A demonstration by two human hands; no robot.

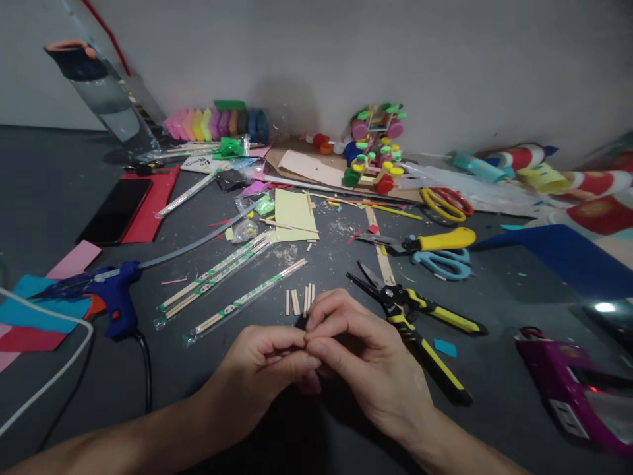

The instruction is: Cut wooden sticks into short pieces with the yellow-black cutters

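My left hand and my right hand meet at the near middle of the dark table, fingertips pinched together. Whatever sits between the fingers is hidden or too small to name. Just beyond the fingertips stand out several short cut wooden sticks, lying side by side. To the left are chopsticks in clear-and-green wrappers. Close to my right hand lie black-and-yellow cutting pliers with their jaws apart, pointing away to the left.
A blue glue gun with a cord lies at left, near a phone and a water bottle. Scissors, a yellow-handled tool and a purple device are at right. Small wheeled models stand at the back.
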